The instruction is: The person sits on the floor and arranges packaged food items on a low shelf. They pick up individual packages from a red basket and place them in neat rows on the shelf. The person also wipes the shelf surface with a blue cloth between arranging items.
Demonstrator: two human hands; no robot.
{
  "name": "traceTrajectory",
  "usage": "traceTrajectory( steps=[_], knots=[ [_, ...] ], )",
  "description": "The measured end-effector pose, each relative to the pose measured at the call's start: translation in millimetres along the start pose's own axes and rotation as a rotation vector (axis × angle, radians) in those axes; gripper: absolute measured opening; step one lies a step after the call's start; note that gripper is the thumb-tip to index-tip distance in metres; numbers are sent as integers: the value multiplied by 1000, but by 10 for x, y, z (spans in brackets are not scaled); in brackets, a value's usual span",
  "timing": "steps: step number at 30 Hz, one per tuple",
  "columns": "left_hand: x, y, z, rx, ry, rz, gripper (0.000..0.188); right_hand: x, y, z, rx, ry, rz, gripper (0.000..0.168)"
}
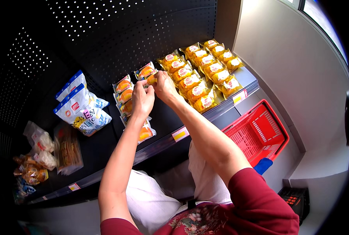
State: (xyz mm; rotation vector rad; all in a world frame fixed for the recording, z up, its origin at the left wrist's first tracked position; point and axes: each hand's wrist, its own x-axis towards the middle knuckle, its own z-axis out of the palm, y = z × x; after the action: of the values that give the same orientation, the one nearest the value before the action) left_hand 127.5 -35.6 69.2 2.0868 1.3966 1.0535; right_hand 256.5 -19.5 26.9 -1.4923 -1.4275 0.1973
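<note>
Both my hands meet over the dark shelf (162,117). My left hand (143,98) and my right hand (165,86) have their fingers on a small packaged cake (151,79) with an orange picture, just in front of another such pack (146,70) at the back. To the left runs a row of similar orange-and-white packs (125,96), partly hidden by my left hand and forearm. Right of my right hand stand several rows of yellow wrapped cakes (189,82) with white oval labels. My fingers partly cover the held pack.
Left on the shelf are white-and-blue snack bags (87,117), a clear flat pack (70,149) and bagged breads (33,173). Price tags line the front edge. A perforated back panel (127,38) rises behind. A red shopping basket (250,135) and a black crate (295,202) stand on the right.
</note>
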Motion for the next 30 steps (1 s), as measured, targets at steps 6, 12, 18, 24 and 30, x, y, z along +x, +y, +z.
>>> traceTrajectory(
  steps=[6,12,18,24,30],
  knots=[
    [-861,446,-354,-380,-119,66,23,-170,-433,-455,165,48,-196,13],
    [-1296,412,-312,-546,-310,-99,20,-981,-769,-1455,608,152,22,13],
    [-1418,559,-252,-605,-493,-28,23,-2302,476,-2379,390,266,443,23],
    [-1467,589,-259,-540,-502,-22,25,-3761,2026,-2546,-208,-263,933,37],
    [-1466,526,-177,-474,-487,-25,26,-4140,2469,-2057,-342,-394,1035,60]
  ],
)
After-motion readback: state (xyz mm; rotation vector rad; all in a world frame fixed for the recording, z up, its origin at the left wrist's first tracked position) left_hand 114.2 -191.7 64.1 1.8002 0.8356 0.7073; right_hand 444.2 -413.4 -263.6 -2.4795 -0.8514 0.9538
